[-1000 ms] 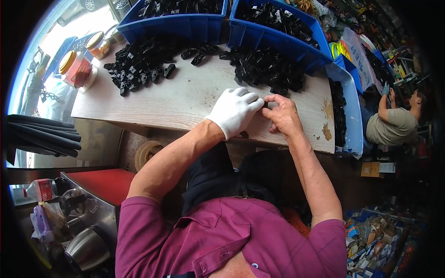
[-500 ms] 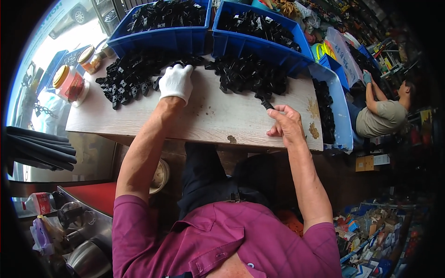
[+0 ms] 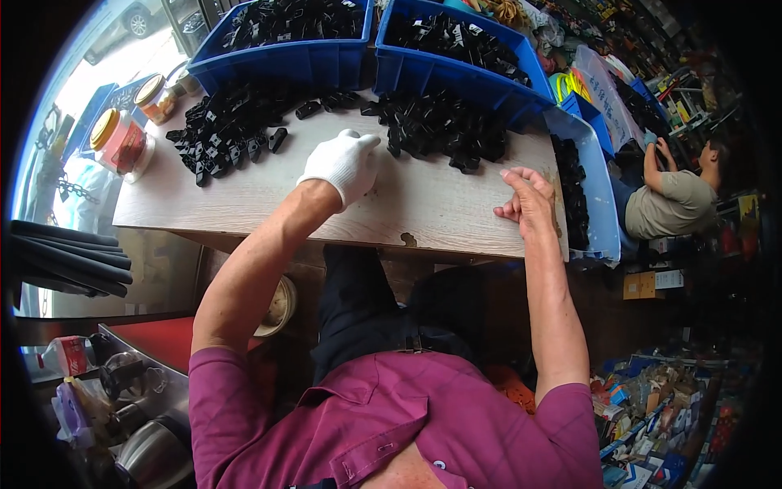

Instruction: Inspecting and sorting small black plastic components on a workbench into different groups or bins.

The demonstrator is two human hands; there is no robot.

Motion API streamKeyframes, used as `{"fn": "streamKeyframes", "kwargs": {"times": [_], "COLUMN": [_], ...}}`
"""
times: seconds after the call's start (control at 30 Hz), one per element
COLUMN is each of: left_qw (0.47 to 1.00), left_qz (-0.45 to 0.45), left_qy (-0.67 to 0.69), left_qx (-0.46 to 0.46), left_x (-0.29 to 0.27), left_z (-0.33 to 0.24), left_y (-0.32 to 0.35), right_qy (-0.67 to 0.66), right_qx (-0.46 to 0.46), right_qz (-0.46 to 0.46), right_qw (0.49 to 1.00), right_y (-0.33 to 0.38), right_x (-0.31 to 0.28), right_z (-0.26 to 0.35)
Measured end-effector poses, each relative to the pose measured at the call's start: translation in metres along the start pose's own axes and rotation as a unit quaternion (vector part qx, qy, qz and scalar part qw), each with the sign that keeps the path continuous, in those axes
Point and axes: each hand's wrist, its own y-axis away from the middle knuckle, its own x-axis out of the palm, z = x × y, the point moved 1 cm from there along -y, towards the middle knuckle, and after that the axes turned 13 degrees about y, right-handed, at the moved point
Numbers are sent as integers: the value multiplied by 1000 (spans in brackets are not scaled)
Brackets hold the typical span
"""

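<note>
There curled the left hand in a white knit glove [image 3: 342, 167], over the pale wood-grain table [image 3: 440, 208], its grip's contents impossible to tell; the bare right hand [image 3: 529, 200], grip slack, hung near the heap of small black plastic parts [image 3: 444, 130] fronting a blue plastic bin [image 3: 452, 84]!

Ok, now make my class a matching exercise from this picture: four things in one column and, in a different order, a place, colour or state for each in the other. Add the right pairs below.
Things
1. left hand
2. right hand
3. larger plastic jar
4. light-blue plastic bin

Places and states
A. beside the right end of the table
B. bare, with curled fingers
C. yellow-lidded, with reddish contents
D. gloved in white

Right pairs
1-D
2-B
3-C
4-A
</note>
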Motion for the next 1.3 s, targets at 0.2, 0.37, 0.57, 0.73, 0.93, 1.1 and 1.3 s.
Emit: {"fn": "streamKeyframes", "kwargs": {"times": [0.2, 0.37, 0.57, 0.73, 0.93, 1.1, 1.3], "left_qw": [991, 990, 988, 987, 981, 981, 969], "left_qz": [-27, -27, 23, 5, -88, -109, -121], "left_qy": [111, 29, -54, -54, 24, 89, 192], "left_qx": [71, 136, 140, 153, 169, 135, 101], "left_x": [-14, -4, 4, 4, 15, 26, 31], "left_z": [20, 20, 16, 7, 7, 5, -1], "left_y": [-5, 1, -2, 3, 15, 18, 19], "right_qy": [120, 170, 199, 162, 186, 243, 238], "right_qx": [-41, -44, -61, -91, -100, -88, -108], "right_qz": [56, 39, 48, 40, 68, 58, 48], "right_qw": [990, 984, 977, 982, 975, 964, 964], "right_y": [-1, 0, -2, 3, 3, -3, -5], "right_x": [37, 53, 57, 60, 75, 80, 80], "right_z": [8, 15, 11, 13, 20, 22, 13]}}
